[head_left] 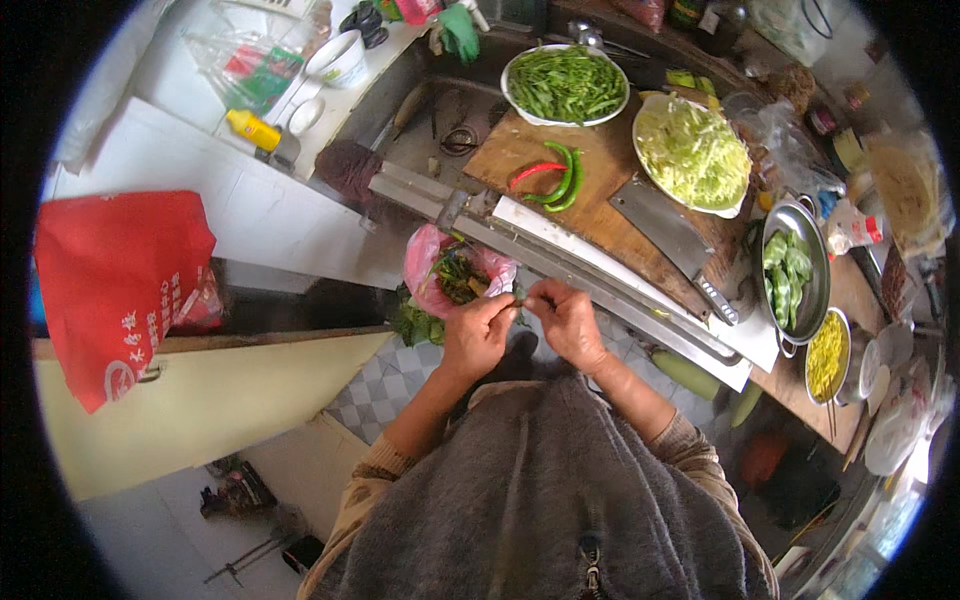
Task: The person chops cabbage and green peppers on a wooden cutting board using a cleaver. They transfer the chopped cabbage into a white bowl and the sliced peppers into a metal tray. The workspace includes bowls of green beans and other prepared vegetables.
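Observation:
My left hand (pixel 478 335) and my right hand (pixel 568 321) meet in front of my body, their fingertips pinching a small greenish piece (pixel 520 295). It is too small and too covered by fingers to name. Just beyond the left hand is a bin lined with a pink plastic bag (pixel 424 264), holding vegetable scraps (pixel 459 279). Leafy greens (pixel 421 324) lie low beside it. On the wooden cutting board (pixel 517 150) are two green chili peppers (pixel 574 180) and a red one (pixel 537 172). A cleaver (pixel 664 229) rests flat near the board's right side.
Behind the board stand a bowl of cut greens (pixel 566 84) and a bowl of shredded cabbage (pixel 694 154). A steel pan (pixel 796 217) and a bowl of yellow shreds (pixel 826 356) are at right. The sink (pixel 420 124) lies left of the board; a red bag (pixel 120 277) hangs far left.

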{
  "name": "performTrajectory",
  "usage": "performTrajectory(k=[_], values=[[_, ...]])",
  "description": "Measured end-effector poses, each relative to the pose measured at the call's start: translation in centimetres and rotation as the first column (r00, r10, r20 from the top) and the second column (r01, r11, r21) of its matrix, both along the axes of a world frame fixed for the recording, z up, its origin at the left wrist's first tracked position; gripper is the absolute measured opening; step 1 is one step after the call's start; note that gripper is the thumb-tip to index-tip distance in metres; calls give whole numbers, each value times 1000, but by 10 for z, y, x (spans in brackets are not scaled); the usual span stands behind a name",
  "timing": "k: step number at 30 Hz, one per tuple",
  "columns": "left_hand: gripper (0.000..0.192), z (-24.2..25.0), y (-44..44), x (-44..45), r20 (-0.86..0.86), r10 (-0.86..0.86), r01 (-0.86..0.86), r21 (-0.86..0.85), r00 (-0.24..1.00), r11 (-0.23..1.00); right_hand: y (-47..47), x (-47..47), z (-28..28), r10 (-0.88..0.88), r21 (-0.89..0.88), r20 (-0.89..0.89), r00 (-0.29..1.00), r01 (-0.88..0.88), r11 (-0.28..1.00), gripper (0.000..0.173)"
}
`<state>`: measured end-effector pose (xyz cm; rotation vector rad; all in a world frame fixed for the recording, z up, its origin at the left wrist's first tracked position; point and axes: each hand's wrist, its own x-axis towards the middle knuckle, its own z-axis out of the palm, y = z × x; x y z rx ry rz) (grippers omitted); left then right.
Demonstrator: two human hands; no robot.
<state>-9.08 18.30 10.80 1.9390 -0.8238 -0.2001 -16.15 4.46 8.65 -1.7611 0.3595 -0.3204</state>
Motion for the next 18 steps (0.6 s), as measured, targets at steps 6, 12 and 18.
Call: performTrajectory(k=[6, 12, 18], values=[[9, -26, 38, 6, -111, 60, -48, 105, 992, 993, 35, 16, -17, 147, -54, -13, 989, -148, 988, 10], [12, -46, 74, 42, -148, 16, 2, 123, 989, 992, 61, 62, -45, 256, 210, -147, 955, -222, 952, 8], [15, -65, 98, 82, -182, -89, 83, -36, 979, 996, 70, 93, -55, 416, 629, -194, 889, -213, 748, 11]])
